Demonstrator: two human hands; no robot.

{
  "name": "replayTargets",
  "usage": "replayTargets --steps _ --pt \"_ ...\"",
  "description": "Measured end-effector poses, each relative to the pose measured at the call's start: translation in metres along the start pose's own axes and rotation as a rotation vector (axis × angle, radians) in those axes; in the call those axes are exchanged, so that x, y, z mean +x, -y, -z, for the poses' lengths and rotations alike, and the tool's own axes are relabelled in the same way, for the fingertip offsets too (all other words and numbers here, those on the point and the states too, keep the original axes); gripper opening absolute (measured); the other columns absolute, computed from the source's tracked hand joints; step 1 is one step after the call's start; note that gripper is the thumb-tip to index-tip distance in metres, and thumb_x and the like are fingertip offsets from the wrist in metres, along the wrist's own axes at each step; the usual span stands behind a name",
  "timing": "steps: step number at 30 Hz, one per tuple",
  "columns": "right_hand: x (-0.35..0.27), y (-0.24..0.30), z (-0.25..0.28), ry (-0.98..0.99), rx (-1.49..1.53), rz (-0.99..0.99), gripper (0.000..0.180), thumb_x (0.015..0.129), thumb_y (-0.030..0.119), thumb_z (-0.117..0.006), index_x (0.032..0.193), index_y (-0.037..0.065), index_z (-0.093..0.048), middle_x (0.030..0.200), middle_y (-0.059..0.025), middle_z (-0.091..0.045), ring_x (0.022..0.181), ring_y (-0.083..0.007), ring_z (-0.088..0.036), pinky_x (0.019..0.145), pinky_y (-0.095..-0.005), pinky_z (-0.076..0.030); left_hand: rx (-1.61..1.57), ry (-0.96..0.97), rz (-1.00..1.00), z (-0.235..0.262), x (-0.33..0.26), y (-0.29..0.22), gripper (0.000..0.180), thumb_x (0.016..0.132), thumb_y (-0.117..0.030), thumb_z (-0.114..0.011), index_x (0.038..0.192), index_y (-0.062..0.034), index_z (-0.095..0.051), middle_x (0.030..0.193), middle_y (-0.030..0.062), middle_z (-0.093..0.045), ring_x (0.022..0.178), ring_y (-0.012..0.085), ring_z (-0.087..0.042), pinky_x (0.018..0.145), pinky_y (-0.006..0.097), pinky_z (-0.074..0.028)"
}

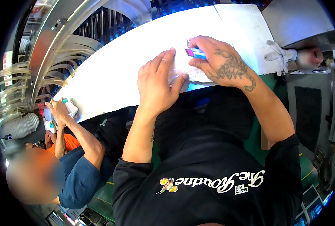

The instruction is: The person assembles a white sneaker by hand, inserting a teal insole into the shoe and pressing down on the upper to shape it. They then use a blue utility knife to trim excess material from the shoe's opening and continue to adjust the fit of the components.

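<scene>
My left hand [158, 81] lies flat, fingers spread, pressing on a clear plastic bag [180, 75] on the bright white table [137, 49]. My right hand [222, 62], with a tattoo on its back, is closed around a small blue and magenta tool [195, 53] and rests on the same bag, just right of my left thumb. What the bag holds is washed out by the lit table surface.
At the left a co-worker in a blue shirt [80, 177] has their hands [58, 109] on small teal and white items at the table's edge. A white glove [278, 56] lies at the right. Clear tubes and a metal frame [46, 45] curve along the left.
</scene>
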State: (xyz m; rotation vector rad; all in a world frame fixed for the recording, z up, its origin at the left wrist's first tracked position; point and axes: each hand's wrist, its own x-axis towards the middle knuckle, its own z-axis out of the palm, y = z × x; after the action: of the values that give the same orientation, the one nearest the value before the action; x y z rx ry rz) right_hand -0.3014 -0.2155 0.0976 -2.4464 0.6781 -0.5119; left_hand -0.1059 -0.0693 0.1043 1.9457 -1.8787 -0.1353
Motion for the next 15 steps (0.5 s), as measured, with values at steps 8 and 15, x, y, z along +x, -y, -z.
replayTargets --steps 8,15 --pt "-0.01 -0.038 0.006 -0.415 0.663 -0.219 0.023 0.108 0.032 -0.069 0.099 0.011 -0.064 0.098 -0.0073 -0.071 0.069 -0.0148 -0.062 0.067 -0.0328 -0.054 0.044 0.048 -0.011 0.006 0.002 -0.01 0.066 0.093 -0.022 -0.081 0.156 -0.0194 -0.062 0.149 0.0229 -0.061 0.133 0.0412 -0.059 0.113 0.052 -0.043" --pt "-0.003 -0.025 -0.003 -0.53 1.244 -0.325 0.037 0.111 0.041 -0.062 0.088 0.013 -0.055 0.079 -0.0037 -0.059 0.057 -0.0115 -0.051 0.056 -0.0306 -0.046 0.141 0.099 0.001 0.007 0.008 -0.035 0.081 0.078 -0.022 -0.082 0.156 -0.0248 -0.058 0.147 0.0299 -0.053 0.135 0.0478 -0.052 0.116 0.059 -0.038"
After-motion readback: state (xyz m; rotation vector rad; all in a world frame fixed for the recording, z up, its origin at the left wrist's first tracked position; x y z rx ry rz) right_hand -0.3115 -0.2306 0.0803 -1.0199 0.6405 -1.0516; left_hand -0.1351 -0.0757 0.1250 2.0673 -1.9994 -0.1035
